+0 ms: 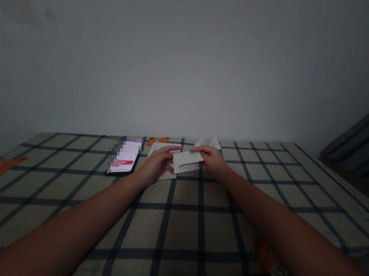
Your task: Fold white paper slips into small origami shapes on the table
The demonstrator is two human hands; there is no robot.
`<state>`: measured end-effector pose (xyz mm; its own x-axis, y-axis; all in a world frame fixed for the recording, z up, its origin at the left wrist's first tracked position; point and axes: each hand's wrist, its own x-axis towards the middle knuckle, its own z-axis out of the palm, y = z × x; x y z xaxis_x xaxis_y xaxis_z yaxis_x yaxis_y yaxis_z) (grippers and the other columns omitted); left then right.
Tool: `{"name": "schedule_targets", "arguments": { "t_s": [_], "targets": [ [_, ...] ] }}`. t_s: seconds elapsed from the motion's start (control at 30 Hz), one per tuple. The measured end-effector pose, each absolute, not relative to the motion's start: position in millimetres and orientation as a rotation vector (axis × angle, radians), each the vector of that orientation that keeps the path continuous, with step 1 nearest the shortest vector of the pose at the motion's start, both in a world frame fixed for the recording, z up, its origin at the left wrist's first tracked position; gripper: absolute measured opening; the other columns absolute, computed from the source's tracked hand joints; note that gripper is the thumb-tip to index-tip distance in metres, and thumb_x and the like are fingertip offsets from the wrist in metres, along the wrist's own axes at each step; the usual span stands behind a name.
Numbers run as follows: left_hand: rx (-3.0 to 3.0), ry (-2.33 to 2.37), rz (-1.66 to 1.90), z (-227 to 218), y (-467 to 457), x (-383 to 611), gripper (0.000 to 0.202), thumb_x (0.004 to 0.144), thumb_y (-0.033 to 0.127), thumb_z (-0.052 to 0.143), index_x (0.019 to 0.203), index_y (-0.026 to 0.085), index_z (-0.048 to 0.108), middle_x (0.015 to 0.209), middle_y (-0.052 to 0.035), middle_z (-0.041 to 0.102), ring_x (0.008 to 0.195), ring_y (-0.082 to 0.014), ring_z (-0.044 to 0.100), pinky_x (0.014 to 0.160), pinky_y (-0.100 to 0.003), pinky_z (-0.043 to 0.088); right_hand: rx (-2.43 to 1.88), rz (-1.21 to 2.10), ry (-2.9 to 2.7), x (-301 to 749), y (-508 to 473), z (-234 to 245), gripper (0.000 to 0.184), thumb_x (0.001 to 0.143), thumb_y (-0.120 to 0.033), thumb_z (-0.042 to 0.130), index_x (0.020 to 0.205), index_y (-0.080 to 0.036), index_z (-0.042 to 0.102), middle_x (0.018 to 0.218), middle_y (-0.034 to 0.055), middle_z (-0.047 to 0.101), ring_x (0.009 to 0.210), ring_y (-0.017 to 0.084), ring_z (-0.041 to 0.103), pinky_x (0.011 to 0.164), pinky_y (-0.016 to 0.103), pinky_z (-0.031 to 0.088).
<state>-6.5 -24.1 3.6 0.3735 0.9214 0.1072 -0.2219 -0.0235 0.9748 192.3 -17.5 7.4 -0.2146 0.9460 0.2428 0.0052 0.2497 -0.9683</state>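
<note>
My left hand (pixel 155 165) and my right hand (pixel 214 161) meet over the middle of the bed cover. Between them is a small folded piece of white paper (pixel 187 159), with layered folds along its face; whether it is tissue I cannot tell. The fingers of my right hand pinch its right end. At the left end, my left hand's fingers and thumb close around the edge. Flat beneath my left hand lies a white sheet (pixel 168 176), partly covered by the hand. Just beyond my right hand sits a crumpled white piece (pixel 215 143) that looks like tissue or paper.
To the left of my left hand lies a phone (pixel 126 157) with its screen lit and partly blurred. The checked cover (pixel 182 225) has orange cartoon animal prints. A plain wall (pixel 192 68) rises behind it, and dark striped fabric (pixel 367 126) hangs at the right.
</note>
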Motion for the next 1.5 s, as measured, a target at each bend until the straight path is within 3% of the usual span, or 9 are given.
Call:
{"name": "schedule_targets", "arguments": {
  "t_s": [0.2, 0.37, 0.5, 0.67, 0.93, 1.07, 1.27, 1.37, 1.5],
  "targets": [
    [1.224, 0.662, 0.946, 7.3, -27.4, -4.6, 0.044, 0.076, 0.038, 0.049, 0.110, 0.011, 0.055, 0.092, -0.0136, 0.063, 0.073, -0.0223, 0.061, 0.055, -0.034, 0.051, -0.931, 0.928, -1.677, 196.1, -15.8, 5.9, 0.025, 0.071, -0.014, 0.046, 0.081, -0.017, 0.068, 0.083, 0.0039, 0.067, 0.075, 0.013, 0.060, 0.067, 0.025, 0.045],
    [1.402, 0.855, 0.944, 4.3, -31.4, -0.3, 0.042, 0.069, 0.028, 0.065, 0.109, 0.016, 0.056, 0.087, -0.0085, 0.065, 0.072, -0.0168, 0.062, 0.065, -0.030, 0.049, -0.877, 0.899, -1.733, 195.6, -15.8, 4.5, 0.024, 0.075, -0.016, 0.047, 0.089, -0.018, 0.067, 0.087, 0.0039, 0.066, 0.076, 0.012, 0.060, 0.065, 0.024, 0.046],
    [1.364, 0.870, 1.103, 6.5, -29.4, -0.3, 0.045, 0.069, 0.028, 0.065, 0.111, 0.017, 0.053, 0.091, -0.0082, 0.066, 0.073, -0.0151, 0.062, 0.065, -0.028, 0.048, -0.846, 1.049, -1.533, 191.5, -15.8, 6.0, 0.028, 0.078, -0.028, 0.051, 0.105, -0.020, 0.054, 0.084, 0.0036, 0.065, 0.068, 0.011, 0.060, 0.056, 0.022, 0.048],
    [1.346, 0.887, 1.271, 11.5, -27.9, -2.5, 0.057, 0.070, 0.029, 0.065, 0.122, 0.018, 0.045, 0.083, -0.0062, 0.066, 0.064, -0.0132, 0.061, 0.059, -0.025, 0.047, -0.866, 1.197, -1.436, 188.5, -14.4, 5.9, 0.024, 0.079, -0.040, 0.051, 0.091, -0.020, 0.047, 0.080, 0.0031, 0.063, 0.057, 0.010, 0.060, 0.047, 0.021, 0.048],
    [1.375, 0.909, 1.197, 16.0, -34.8, 0.7, 0.069, 0.069, 0.028, 0.066, 0.130, 0.021, 0.035, 0.071, -0.0028, 0.065, 0.052, -0.0126, 0.059, 0.049, -0.022, 0.044, -0.922, 1.250, -1.605, 188.1, -13.4, 0.6, 0.029, 0.077, -0.043, 0.054, 0.077, -0.014, 0.054, 0.075, 0.0059, 0.064, 0.057, 0.011, 0.061, 0.050, 0.022, 0.050],
    [1.396, 0.878, 1.195, 16.9, -36.8, 1.7, 0.067, 0.068, 0.025, 0.067, 0.128, 0.021, 0.036, 0.077, -0.0039, 0.066, 0.055, -0.0117, 0.059, 0.052, -0.022, 0.046, -0.991, 1.263, -1.551, 187.4, -15.1, 3.4, 0.030, 0.077, -0.044, 0.053, 0.073, -0.014, 0.054, 0.071, 0.0055, 0.063, 0.055, 0.011, 0.060, 0.049, 0.023, 0.049],
    [1.430, 0.754, 1.150, 11.1, -36.8, 6.2, 0.070, 0.062, 0.018, 0.070, 0.124, 0.022, 0.037, 0.095, -0.0062, 0.064, 0.078, -0.0158, 0.062, 0.070, -0.028, 0.049, -0.902, 1.128, -1.607, 188.6, -22.8, 12.2, 0.026, 0.076, -0.040, 0.054, 0.072, -0.015, 0.055, 0.060, 0.0006, 0.060, 0.055, 0.010, 0.058, 0.057, 0.024, 0.048],
    [1.438, 0.744, 1.104, 8.6, -36.0, 6.2, 0.055, 0.067, 0.023, 0.067, 0.117, 0.019, 0.045, 0.106, -0.0092, 0.061, 0.086, -0.0172, 0.060, 0.074, -0.030, 0.048, -0.896, 1.095, -1.687, 190.2, -26.3, 15.8, 0.026, 0.077, -0.038, 0.053, 0.065, -0.015, 0.053, 0.057, -0.0004, 0.058, 0.055, 0.010, 0.056, 0.058, 0.024, 0.046],
    [1.431, 0.854, 1.063, 8.0, -35.5, 2.4, 0.033, 0.076, 0.035, 0.057, 0.103, 0.015, 0.057, 0.098, -0.0099, 0.063, 0.078, -0.0157, 0.060, 0.068, -0.028, 0.046, -0.917, 1.057, -1.831, 191.6, -29.9, 19.1, 0.026, 0.077, -0.035, 0.051, 0.062, -0.014, 0.052, 0.057, -0.0004, 0.057, 0.056, 0.010, 0.054, 0.057, 0.023, 0.044]
  ]
}}
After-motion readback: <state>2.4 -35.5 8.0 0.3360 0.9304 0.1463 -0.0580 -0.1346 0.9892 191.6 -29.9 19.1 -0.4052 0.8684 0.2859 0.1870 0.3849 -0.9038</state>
